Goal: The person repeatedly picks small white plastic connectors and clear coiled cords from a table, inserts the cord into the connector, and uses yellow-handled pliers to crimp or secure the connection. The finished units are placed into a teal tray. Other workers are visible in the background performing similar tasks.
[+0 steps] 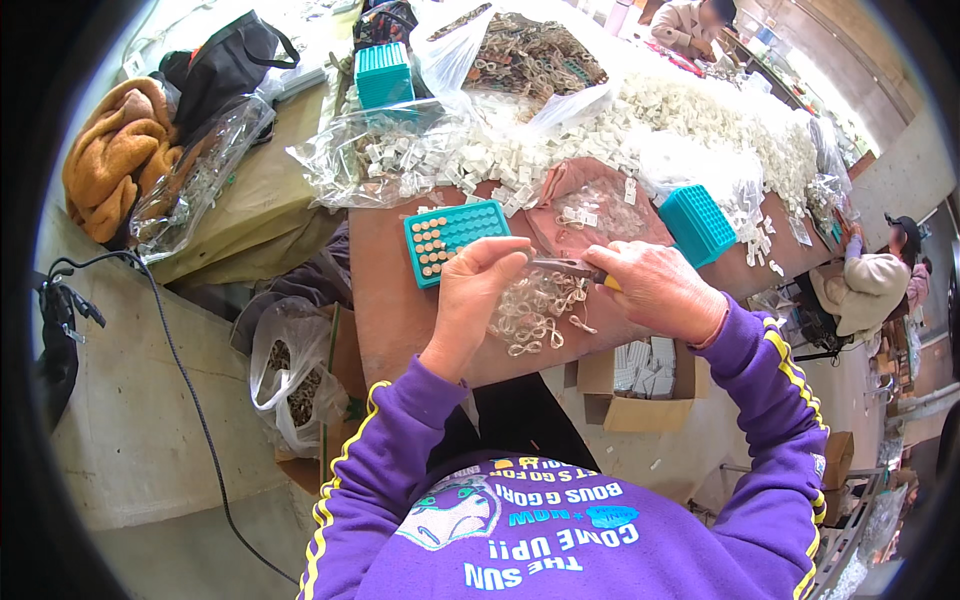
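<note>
My left hand (476, 290) is closed in a pinch at the table's middle, its fingertips at the tip of a slim metal hand tool (562, 266) with a yellow grip. Any small piece between those fingertips is too small to make out. Around the tool's handle end my right hand (660, 285) is wrapped. Just beyond my left hand lies a teal tray (474, 213) with round holes; beige round pieces (430, 246) fill its left columns. Below the tool, loops of pale cord (528, 318) lie in a loose heap. A pink cloth (565, 182) beyond it carries small clear and white pieces.
Another teal tray (697, 225) stands tilted at right. White pieces (690, 115) heap along the back, beside a plastic bag (540, 55) of cord loops. An open cardboard box (640, 415) sits below the table edge. Other people (870, 285) sit at right and far back.
</note>
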`<action>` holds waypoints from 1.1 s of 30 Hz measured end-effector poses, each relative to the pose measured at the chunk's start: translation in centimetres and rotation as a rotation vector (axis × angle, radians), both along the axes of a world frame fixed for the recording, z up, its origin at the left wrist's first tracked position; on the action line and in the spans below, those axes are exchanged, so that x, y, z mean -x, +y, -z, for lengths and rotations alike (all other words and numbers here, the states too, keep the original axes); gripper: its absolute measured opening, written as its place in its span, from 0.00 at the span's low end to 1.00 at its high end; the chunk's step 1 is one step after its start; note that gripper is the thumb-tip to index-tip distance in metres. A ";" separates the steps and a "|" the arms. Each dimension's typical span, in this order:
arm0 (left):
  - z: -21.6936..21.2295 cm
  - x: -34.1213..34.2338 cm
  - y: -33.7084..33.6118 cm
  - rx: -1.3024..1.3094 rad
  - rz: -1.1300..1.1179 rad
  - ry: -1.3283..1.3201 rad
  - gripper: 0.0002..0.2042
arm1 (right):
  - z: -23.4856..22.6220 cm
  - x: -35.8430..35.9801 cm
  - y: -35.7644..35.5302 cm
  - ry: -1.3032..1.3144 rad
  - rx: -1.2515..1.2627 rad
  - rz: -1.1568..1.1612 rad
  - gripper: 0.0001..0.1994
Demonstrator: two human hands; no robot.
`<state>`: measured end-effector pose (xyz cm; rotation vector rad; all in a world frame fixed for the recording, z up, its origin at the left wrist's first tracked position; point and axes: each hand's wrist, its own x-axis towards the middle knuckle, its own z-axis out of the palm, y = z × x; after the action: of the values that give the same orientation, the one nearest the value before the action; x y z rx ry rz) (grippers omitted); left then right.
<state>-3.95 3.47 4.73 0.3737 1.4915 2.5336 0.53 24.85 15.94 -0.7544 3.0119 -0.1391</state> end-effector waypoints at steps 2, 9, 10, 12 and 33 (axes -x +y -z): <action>-0.1 -0.2 0.0 -0.190 0.089 -0.033 0.12 | 0.4 0.1 0.3 -0.033 0.077 -0.016 0.16; 0.8 -0.2 -0.4 -0.362 0.240 -0.023 0.15 | 2.1 0.9 0.2 0.022 0.299 -0.151 0.17; 1.0 0.0 -0.6 -0.411 0.260 -0.080 0.15 | 2.2 0.8 0.0 0.038 0.315 -0.239 0.18; 1.2 0.4 -0.8 -0.475 0.270 -0.225 0.14 | 2.1 0.6 -0.4 0.023 0.283 -0.347 0.19; 0.6 -4.2 -1.1 -0.363 -0.026 -0.377 0.09 | 5.8 -3.4 -0.6 -0.168 0.972 0.336 0.19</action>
<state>0.29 2.37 4.14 -0.0804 0.9116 2.6976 3.90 24.24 10.16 -0.1897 2.7418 -1.6332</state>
